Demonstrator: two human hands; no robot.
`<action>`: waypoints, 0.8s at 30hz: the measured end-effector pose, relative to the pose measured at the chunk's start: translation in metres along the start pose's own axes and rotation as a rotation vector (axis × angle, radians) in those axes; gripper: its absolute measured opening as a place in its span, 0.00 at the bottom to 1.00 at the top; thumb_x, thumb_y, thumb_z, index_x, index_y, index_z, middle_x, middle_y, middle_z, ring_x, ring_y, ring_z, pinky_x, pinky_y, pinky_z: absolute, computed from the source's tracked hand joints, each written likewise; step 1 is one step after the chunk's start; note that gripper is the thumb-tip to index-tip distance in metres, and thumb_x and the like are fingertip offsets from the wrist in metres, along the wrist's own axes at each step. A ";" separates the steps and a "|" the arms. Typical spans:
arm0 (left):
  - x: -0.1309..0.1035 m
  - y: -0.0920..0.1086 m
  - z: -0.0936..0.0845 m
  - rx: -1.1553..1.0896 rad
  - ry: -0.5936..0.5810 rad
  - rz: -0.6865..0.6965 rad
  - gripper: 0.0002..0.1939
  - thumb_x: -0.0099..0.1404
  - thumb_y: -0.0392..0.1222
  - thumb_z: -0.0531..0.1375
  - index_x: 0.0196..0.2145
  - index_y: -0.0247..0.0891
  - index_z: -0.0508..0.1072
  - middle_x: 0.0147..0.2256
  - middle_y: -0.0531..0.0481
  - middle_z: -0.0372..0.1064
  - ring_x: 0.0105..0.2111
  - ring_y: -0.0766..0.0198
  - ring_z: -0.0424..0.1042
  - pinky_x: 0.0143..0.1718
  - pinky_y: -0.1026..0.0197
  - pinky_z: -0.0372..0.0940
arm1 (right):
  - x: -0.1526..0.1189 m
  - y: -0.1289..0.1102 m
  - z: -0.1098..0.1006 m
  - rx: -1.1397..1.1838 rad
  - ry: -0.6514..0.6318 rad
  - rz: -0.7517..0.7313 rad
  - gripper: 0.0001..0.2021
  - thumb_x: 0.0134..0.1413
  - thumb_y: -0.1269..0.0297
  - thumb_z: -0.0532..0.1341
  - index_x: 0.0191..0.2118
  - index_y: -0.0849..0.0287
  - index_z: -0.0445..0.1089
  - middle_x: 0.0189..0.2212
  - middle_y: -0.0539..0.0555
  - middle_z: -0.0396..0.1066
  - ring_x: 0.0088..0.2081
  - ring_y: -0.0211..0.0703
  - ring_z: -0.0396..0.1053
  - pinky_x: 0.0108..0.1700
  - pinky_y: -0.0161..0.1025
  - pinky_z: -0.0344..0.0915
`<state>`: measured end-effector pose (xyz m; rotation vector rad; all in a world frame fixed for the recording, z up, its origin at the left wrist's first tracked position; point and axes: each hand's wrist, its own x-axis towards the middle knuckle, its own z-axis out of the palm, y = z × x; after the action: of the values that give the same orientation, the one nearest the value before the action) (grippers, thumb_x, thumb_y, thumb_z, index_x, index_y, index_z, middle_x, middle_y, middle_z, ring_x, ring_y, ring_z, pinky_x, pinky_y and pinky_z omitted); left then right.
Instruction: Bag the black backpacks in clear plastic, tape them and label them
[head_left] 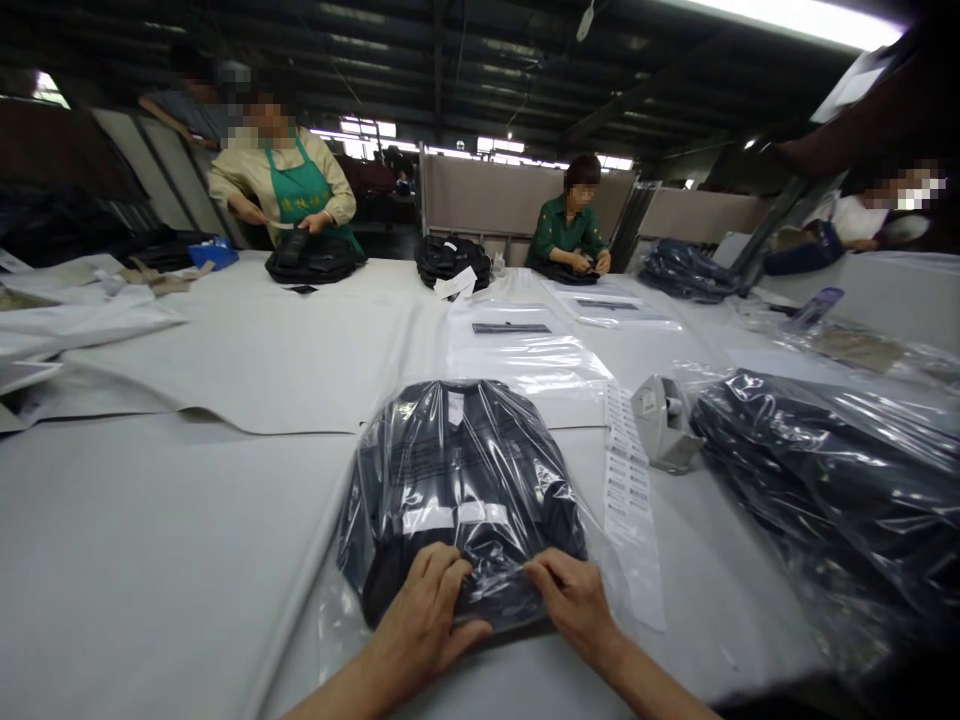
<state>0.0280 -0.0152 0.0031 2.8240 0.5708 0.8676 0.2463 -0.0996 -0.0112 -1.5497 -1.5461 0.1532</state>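
A dark, folded fabric article, perhaps a backpack, lies inside a clear plastic bag (457, 460) on the table in front of me. Two white strips and a small white tag show through the shiny film. At the bag's near left edge, my left hand (427, 610) has its fingers curled over the film, with the thumb lower down. My right hand (574, 600) pinches the film at the near right edge between thumb and fingers. The bag's near edge is partly hidden under both hands.
Right of the bag lie a sheet of printed labels (628, 480), a grey label dispenser (664, 425) and a heap of plastic-wrapped dark articles (832, 480). Flat clear bags (525, 350) lie beyond. Across the table, a person in a green apron (296, 185) and one in green (568, 230) handle dark articles.
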 end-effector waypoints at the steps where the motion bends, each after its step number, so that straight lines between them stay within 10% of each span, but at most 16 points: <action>1: -0.002 0.000 0.002 -0.009 -0.012 -0.020 0.25 0.57 0.47 0.63 0.48 0.34 0.61 0.44 0.38 0.64 0.48 0.49 0.63 0.47 0.45 0.66 | -0.002 0.002 0.000 0.010 0.015 -0.036 0.17 0.61 0.59 0.52 0.23 0.60 0.65 0.18 0.48 0.63 0.20 0.32 0.62 0.26 0.30 0.54; 13: -0.001 -0.012 -0.005 -0.200 -0.225 -0.080 0.37 0.58 0.37 0.61 0.61 0.42 0.47 0.53 0.42 0.59 0.54 0.53 0.58 0.54 0.51 0.60 | 0.001 -0.005 -0.008 0.007 -0.002 -0.169 0.14 0.62 0.61 0.53 0.26 0.59 0.68 0.21 0.49 0.65 0.25 0.34 0.64 0.29 0.31 0.58; 24: 0.017 0.003 -0.023 -0.292 -0.223 -0.089 0.06 0.63 0.41 0.57 0.34 0.38 0.62 0.46 0.45 0.64 0.49 0.56 0.59 0.48 0.54 0.61 | 0.005 -0.013 -0.021 0.045 -0.105 -0.184 0.10 0.61 0.64 0.55 0.31 0.58 0.69 0.25 0.51 0.68 0.29 0.36 0.67 0.32 0.30 0.62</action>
<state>0.0283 -0.0108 0.0317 2.5622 0.4892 0.5580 0.2516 -0.1077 0.0115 -1.3753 -1.7475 0.1658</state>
